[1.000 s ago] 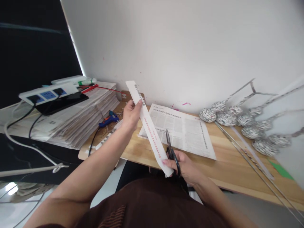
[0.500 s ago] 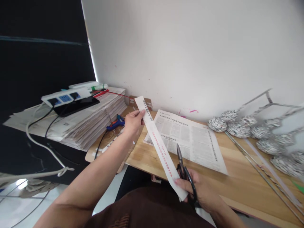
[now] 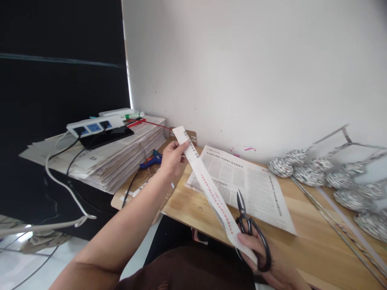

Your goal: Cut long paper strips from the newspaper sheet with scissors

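The left hand (image 3: 174,158) pinches the upper end of a long printed newspaper strip (image 3: 208,187) between thumb and fingers. The right hand (image 3: 261,251) grips the strip's lower end under its thumb and also holds black-handled scissors (image 3: 247,221), their blades together and pointing away from the body. The strip slants between the two hands, above the front edge of the wooden counter (image 3: 187,209), with black print near its top and red print farther down.

Just beyond the strip and scissors, a newspaper sheet (image 3: 242,181) lies flat on the counter. Left of it, near the left hand, is a blue hot glue gun (image 3: 151,160) with a black cord, and behind that hand a piece of brown cardboard (image 3: 192,137) stands by the white wall (image 3: 242,72). Farther left is a tall newspaper stack (image 3: 121,161), bearing a white power strip (image 3: 96,125) with plugs in it and a black phone (image 3: 107,137).

On the right, bulbous woven-paper pieces (image 3: 311,171) with thin stems sit in a row by the wall, and slender rods (image 3: 329,217) lie in front of them.
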`<state>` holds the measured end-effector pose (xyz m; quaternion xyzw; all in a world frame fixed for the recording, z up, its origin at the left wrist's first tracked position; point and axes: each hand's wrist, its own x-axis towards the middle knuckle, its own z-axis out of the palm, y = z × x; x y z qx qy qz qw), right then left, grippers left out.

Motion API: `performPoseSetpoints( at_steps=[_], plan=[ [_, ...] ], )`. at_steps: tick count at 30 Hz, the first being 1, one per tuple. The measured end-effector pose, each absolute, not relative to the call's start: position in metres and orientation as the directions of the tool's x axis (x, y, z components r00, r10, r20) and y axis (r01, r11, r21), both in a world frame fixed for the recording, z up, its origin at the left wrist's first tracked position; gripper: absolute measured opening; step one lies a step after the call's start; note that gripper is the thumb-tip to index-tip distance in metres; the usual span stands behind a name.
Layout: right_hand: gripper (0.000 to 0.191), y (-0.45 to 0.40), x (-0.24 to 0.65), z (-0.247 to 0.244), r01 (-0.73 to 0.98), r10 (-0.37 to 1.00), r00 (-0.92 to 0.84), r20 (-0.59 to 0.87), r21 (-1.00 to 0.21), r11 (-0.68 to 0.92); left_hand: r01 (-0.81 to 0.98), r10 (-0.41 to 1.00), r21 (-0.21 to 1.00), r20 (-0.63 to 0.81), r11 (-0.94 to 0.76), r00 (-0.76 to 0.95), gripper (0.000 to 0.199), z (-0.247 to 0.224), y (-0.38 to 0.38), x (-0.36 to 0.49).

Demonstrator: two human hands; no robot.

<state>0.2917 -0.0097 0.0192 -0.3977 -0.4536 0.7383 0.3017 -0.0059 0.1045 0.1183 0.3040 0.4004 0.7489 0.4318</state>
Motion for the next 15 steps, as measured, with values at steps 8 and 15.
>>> performPoseSetpoints(
  at_steps=[8,15],
  plan=[
    [0.031,-0.013,0.298,0.012,-0.240,0.736,-0.649,-0.190,-0.867,-0.436,-0.657,0.966,0.733,0.004,-0.178,-0.257,0.012,0.130,0.100,0.006],
    [0.030,-0.012,0.298,0.014,-0.285,0.798,-0.579,-0.167,-0.876,-0.390,-0.751,0.986,0.647,0.012,-0.133,-0.164,0.010,0.135,0.094,0.002]
  ],
)
